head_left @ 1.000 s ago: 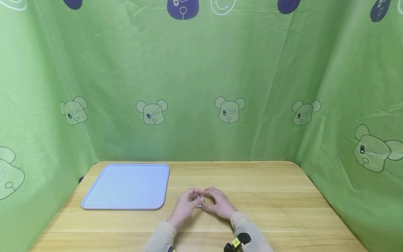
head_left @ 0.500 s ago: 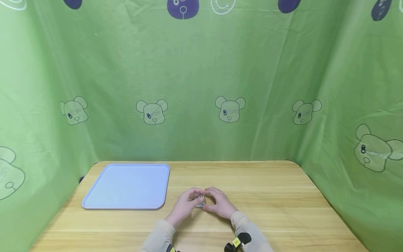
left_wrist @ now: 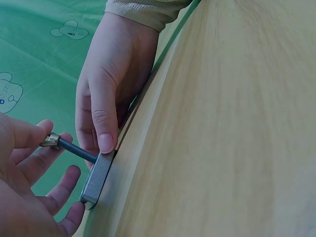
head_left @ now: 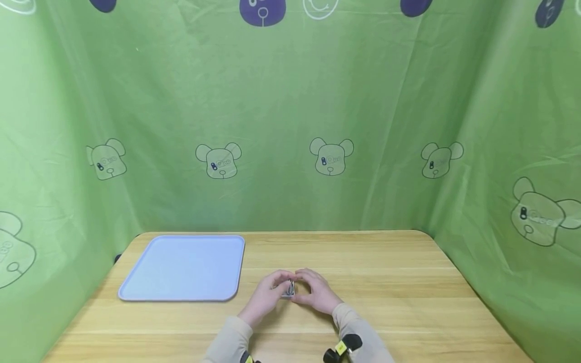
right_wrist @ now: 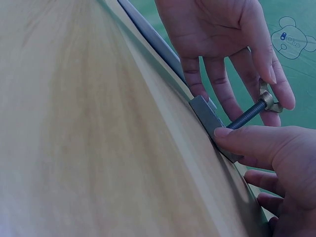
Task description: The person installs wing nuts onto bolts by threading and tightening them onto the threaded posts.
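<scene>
A grey rectangular metal block point(left_wrist: 98, 178) stands on the table, with a threaded bolt point(left_wrist: 76, 149) rising from it. On the bolt's upper end sits a brass-coloured wing nut point(right_wrist: 266, 98). My left hand point(head_left: 265, 298) has thumb and forefinger at the wing nut, pinching it, while its lower fingertips come right up to the block's end. With thumb and fingers my right hand point(head_left: 319, 295) grips the other end of the block; in the right wrist view its thumb lies across the side. From the head, the fingers hide much of the block.
A pale blue tray point(head_left: 183, 269) lies on the wooden table point(head_left: 386, 282), left of the hands. Green printed curtains point(head_left: 281, 101) enclose the table at the back and sides. Both wrists carry strapped devices over light sleeves.
My left thumb and fingers have shifted slightly around the wing nut. The right hand keeps its grip in the same spot, and the tray has not moved.
</scene>
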### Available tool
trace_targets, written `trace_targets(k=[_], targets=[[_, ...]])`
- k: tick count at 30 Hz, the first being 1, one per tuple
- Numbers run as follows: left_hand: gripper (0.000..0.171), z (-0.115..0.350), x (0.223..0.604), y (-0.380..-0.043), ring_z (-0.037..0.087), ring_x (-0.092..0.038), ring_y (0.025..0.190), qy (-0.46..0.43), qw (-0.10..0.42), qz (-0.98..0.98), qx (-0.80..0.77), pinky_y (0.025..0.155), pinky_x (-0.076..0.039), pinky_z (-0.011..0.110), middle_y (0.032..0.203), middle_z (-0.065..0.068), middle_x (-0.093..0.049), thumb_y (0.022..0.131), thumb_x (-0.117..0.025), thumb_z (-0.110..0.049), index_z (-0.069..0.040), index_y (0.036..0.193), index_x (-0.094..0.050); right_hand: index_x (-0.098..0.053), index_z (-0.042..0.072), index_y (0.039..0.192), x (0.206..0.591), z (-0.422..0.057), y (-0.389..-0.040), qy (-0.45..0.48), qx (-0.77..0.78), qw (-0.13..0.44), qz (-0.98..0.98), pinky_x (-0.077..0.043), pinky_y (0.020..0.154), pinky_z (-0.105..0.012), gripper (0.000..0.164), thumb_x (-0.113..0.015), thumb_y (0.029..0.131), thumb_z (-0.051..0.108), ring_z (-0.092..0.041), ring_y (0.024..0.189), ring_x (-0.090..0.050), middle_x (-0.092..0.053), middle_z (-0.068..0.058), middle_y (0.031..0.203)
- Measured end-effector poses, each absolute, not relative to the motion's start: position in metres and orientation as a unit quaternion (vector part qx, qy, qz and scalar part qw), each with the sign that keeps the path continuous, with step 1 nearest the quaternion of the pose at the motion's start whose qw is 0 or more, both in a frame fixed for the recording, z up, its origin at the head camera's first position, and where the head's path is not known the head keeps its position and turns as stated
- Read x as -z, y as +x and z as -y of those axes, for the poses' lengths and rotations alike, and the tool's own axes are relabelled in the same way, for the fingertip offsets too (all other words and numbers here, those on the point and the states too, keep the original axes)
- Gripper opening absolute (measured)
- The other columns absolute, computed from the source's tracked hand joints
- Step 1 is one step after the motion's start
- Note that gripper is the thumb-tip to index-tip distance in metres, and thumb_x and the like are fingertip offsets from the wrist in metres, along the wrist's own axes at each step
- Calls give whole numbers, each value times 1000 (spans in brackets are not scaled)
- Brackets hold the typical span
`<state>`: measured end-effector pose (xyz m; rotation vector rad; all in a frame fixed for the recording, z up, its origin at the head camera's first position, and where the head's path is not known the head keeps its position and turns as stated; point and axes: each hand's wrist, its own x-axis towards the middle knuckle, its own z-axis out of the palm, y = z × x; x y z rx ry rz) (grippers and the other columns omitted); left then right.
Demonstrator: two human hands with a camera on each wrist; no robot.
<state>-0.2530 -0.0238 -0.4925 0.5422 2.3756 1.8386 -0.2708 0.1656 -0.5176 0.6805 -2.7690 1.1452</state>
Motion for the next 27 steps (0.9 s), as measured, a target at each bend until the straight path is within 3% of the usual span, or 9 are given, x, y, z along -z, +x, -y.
trace_targets(k=[9, 27], targets=[[26, 23, 492, -253, 31, -55, 125, 172, 35, -793, -584, 108, -38, 54, 127, 9, -65, 101, -46, -14, -10, 117, -65, -61, 10, 125, 519, -166, -274, 212, -373, 31, 903, -25, 111, -64, 57, -79, 77, 34, -41, 134, -44, -53, -17, 139], [22, 23, 491, -252, 32, -55, 126, 190, 34, -803, -563, 108, -39, 55, 129, 9, -64, 100, -48, -14, -13, 115, -64, -61, 9, 124, 521, -166, -273, 213, -372, 30, 903, -22, 112, -66, 56, -78, 77, 34, -44, 134, -42, -52, -19, 140]])
